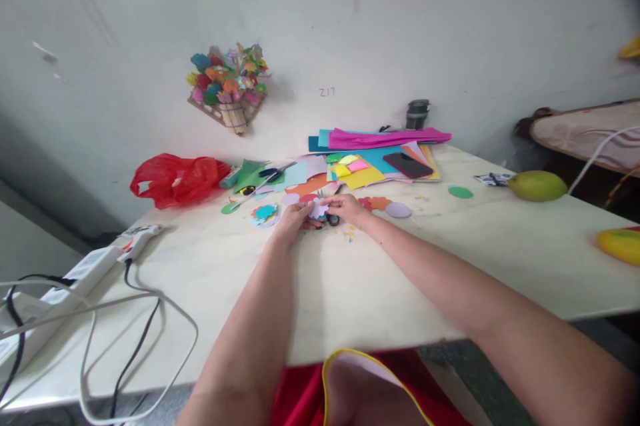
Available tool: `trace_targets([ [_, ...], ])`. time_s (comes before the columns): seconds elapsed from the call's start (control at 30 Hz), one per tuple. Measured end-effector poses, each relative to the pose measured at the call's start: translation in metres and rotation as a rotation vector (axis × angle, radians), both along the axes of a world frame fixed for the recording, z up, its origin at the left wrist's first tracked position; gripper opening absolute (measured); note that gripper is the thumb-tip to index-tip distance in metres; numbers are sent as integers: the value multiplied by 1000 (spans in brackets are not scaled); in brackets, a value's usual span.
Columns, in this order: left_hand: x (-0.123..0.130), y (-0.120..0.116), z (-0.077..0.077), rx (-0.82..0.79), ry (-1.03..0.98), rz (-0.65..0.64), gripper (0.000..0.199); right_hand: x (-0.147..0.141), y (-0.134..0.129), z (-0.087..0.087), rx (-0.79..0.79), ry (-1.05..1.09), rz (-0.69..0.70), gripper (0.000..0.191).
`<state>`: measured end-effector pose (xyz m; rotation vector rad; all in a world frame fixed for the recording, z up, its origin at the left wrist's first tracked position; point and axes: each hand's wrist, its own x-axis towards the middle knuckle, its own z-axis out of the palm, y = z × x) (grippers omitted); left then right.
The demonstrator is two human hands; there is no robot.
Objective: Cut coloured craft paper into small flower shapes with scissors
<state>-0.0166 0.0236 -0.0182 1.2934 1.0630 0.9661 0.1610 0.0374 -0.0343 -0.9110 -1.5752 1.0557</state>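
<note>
A lilac paper flower with a scalloped edge is held between my two hands above the table. My left hand pinches its left side, and the fingers of my right hand close on its right edge. Just under my right hand shows a dark round handle, perhaps of scissors, mostly hidden. Left of my hands lies a stack of cut paper flowers with a blue one on top. To the right rest an orange paper flower and a lilac paper circle.
Coloured paper sheets, a phone and dark-handled scissors lie behind my hands. A red plastic bag is at the left. Cables and a power strip occupy the left front. A mango sits at the right.
</note>
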Motion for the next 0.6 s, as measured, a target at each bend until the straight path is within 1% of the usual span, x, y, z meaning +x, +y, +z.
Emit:
trace_targets([
  [0.07,0,-2,1,20,5,-3,37,-1,0,1,-32,51,-25,15],
  [0.13,0,-4,3,56,11,-25,45,-1,0,2,-41,76,-45,16],
  [0.2,-1,-6,6,70,21,-61,44,-1,-1,3,-58,89,-67,18],
  [0.27,-2,-7,8,62,35,-101,45,0,-2,3,-54,86,-51,17],
  [0.37,-2,-8,9,70,21,-126,47,-1,-1,2,-60,103,-77,14],
  [0.47,-2,-7,6,67,-1,-113,36,-2,1,1,-61,101,-113,12],
  [0.6,0,-6,2,88,9,-81,24,-4,2,-2,-38,44,-132,7],
])
